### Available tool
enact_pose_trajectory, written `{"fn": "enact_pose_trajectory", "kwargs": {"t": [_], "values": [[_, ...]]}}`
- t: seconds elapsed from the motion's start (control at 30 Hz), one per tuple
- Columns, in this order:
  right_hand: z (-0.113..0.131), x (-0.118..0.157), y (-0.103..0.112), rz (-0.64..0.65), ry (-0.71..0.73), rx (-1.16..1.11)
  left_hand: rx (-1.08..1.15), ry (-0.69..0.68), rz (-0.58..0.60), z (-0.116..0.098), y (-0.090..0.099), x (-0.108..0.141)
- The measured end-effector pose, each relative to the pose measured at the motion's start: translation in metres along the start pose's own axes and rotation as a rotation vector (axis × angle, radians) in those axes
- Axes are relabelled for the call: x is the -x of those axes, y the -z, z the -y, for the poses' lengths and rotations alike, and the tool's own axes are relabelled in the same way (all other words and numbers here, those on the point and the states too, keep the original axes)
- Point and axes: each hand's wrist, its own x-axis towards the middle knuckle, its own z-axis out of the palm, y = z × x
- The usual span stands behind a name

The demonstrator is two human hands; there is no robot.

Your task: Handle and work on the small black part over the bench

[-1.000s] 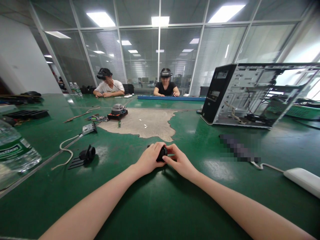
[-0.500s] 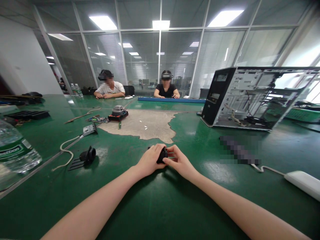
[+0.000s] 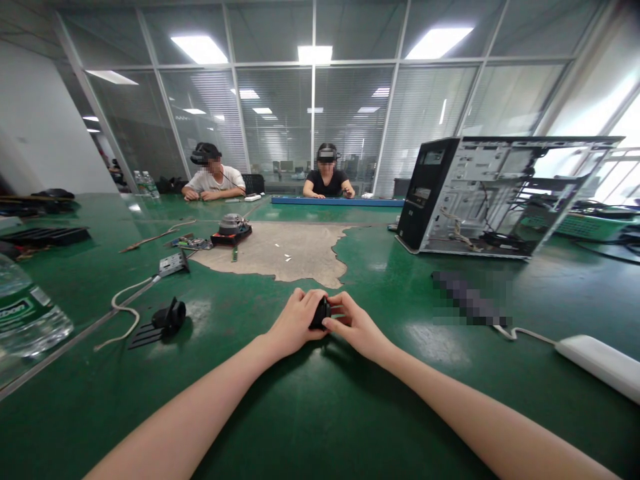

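We have a small black object, dark and hard-looking [image 3: 318,316], between our two hands, over the near middle of the glossy green tabletop [image 3: 325,413]. It lies just to the right of our left hand [image 3: 298,318] and just to the left of our right hand [image 3: 354,323], so neither is nearer: both touch it. Our left hand grasps it from the left, the fingers curved over its top and far side. Our right hand holds its right end between thumb and fingertips. What shows of it is blocky and matt, with an edge or rim facing right. Our left hand covers the rest, so we cannot tell its long axis, nor whether it rests on the surface.

Well to the left we see a black part with a round ring and flat, parallel slats [image 3: 169,321], and beyond it a bent grey metal bracket [image 3: 171,263] beside a pale cord [image 3: 131,308]. On the far side spreads a dull, brownish, ragged-edged patch [image 3: 300,250], flat against the shine around it. Far right, a boxy black-and-silver metal computer case [image 3: 467,213] shows its bare inside.
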Motion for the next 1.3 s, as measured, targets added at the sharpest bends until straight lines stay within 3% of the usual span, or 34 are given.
{"fn": "enact_pose_trajectory", "kwargs": {"t": [0.1,0.37,0.6,0.9,1.1,1.3], "values": [[0.003,0.002,-0.001,-0.026,0.032,0.023,0.009,0.002,-0.031,-0.001,-0.001,0.001],[-0.006,-0.008,0.000,-0.071,-0.080,0.028,0.067,-0.044,-0.014,0.001,-0.002,0.000],[0.005,0.000,0.002,-0.034,0.066,0.116,0.134,-0.043,-0.018,0.000,-0.002,0.000],[-0.004,-0.006,0.004,-0.035,-0.056,0.061,0.141,-0.033,-0.027,0.001,-0.003,-0.001],[0.005,0.000,0.002,-0.022,0.054,0.149,0.137,-0.044,-0.026,0.001,-0.003,-0.002],[-0.006,-0.007,0.005,-0.029,-0.054,0.072,0.132,-0.035,-0.033,0.004,-0.006,-0.002]]}}
